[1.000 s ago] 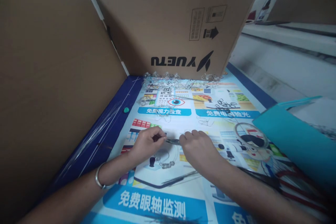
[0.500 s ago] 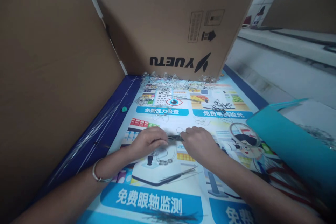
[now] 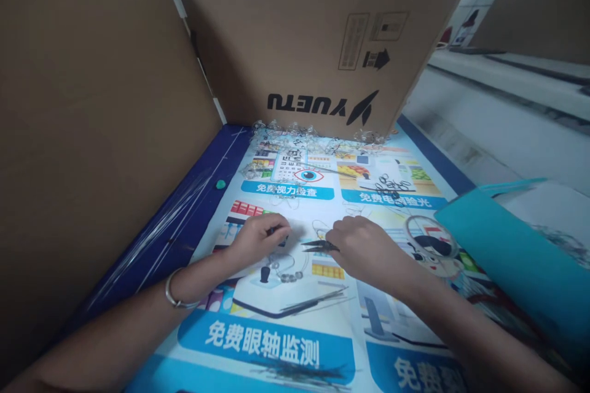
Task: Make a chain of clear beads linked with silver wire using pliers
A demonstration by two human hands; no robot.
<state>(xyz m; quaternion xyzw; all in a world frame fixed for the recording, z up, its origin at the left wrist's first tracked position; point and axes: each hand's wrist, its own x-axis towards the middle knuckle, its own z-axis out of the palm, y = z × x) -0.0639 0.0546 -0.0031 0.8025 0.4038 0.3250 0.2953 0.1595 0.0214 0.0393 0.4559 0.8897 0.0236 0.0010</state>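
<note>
My right hand [image 3: 362, 249] is closed around dark pliers [image 3: 319, 246], whose pointed jaws stand slightly apart and aim left. A short gap separates the tips from my left hand [image 3: 262, 238]. That hand is closed, thumb against fingers; whatever it pinches is too small to make out. A bracelet circles the left wrist. Below the hands, a thin loop with several clear beads [image 3: 291, 277] rests on the printed sheet. Several thin dark wires [image 3: 318, 301] lie nearer to me, with another bundle of wires [image 3: 299, 371] at the front.
Cardboard panels [image 3: 295, 24] stand at the back and left. Clear beaded pieces [image 3: 299, 135] line the back panel's foot. Dark rings [image 3: 391, 184] lie behind my right hand, beside a clear round ring [image 3: 431, 236]. A teal box [image 3: 511, 258] stands right; a green lump [image 3: 220, 185] sits left.
The pliers have drawn away from my left hand, and their jaws now show in full, slightly parted. My left hand has shifted a little left. The camera view has tilted slightly.
</note>
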